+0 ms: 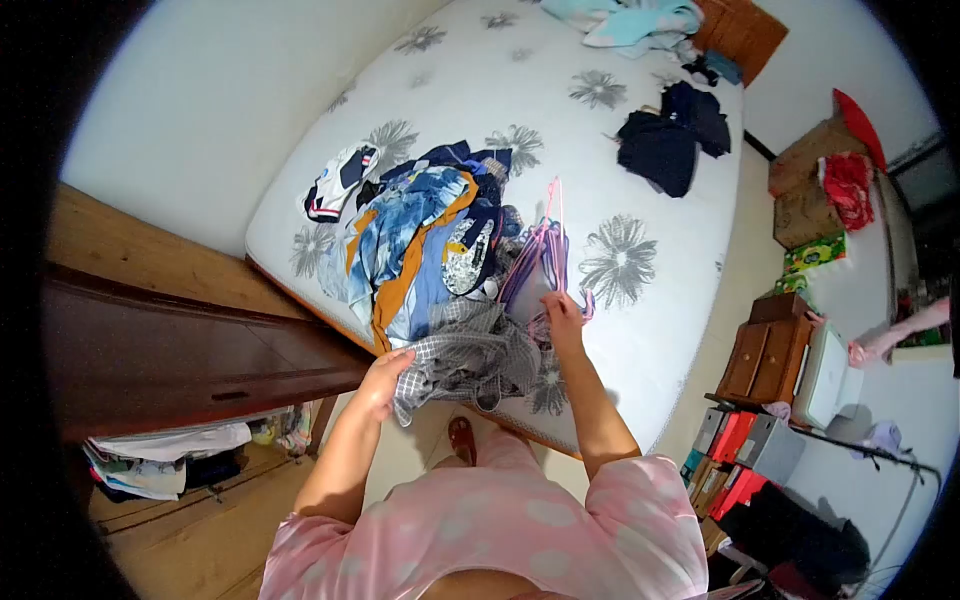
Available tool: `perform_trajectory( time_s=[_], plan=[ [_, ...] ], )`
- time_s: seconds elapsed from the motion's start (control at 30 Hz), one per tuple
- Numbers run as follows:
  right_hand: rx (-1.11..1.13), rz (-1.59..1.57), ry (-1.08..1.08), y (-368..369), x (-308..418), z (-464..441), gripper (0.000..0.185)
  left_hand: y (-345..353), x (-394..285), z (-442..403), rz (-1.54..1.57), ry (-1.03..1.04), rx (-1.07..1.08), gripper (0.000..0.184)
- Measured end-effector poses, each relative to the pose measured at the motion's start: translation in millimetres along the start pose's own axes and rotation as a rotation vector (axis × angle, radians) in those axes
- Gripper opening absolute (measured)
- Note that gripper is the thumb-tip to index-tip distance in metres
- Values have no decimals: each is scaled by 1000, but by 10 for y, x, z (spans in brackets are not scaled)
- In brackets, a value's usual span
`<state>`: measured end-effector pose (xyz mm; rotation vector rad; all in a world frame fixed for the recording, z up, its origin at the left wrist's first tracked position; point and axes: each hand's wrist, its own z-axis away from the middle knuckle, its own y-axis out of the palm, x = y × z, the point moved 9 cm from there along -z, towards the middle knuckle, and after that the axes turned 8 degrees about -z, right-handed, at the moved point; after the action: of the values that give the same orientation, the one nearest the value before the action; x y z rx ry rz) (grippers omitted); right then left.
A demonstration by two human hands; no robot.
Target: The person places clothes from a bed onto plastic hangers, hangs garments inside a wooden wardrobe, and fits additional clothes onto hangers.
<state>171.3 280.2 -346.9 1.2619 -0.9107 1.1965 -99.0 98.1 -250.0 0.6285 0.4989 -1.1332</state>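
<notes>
My left hand (383,385) is closed on the edge of a grey checked garment (465,350), which hangs rumpled over the near edge of the bed. On the right, my right hand (563,315) has its fingers closed on pink and purple clothes hangers (540,258) that lie in a bundle on the mattress. Just beyond the checked garment is a heap of clothes (410,225) in blue, mustard and navy. A white top with dark trim (340,183) lies at the heap's left side.
The bed's flowered white sheet (500,80) stretches away from me. Dark folded clothes (665,140) and a pale turquoise cloth (640,22) lie farther back. A dark wooden cabinet (200,350) stands close on the left. Box files (735,440) and a small wooden chest (765,355) are at the right.
</notes>
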Motion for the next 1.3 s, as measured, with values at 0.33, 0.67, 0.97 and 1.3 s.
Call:
perform_trajectory(
  time_s=[0.33, 0.67, 0.97, 1.3],
  plan=[
    [-310, 415, -290, -226, 1807, 1870, 28, 181, -767, 694, 185, 281, 273, 30],
    [-127, 52, -241, 64, 2155, 3486, 19, 547, -996, 1625, -422, 586, 537, 30],
    [-185, 444, -429, 485, 2276, 3305, 18, 451, -1086, 1966, -581, 659, 419, 34],
    [48, 408, -356, 688, 2284, 2953, 22, 732, -1168, 1758, -609, 865, 240, 33]
  ],
)
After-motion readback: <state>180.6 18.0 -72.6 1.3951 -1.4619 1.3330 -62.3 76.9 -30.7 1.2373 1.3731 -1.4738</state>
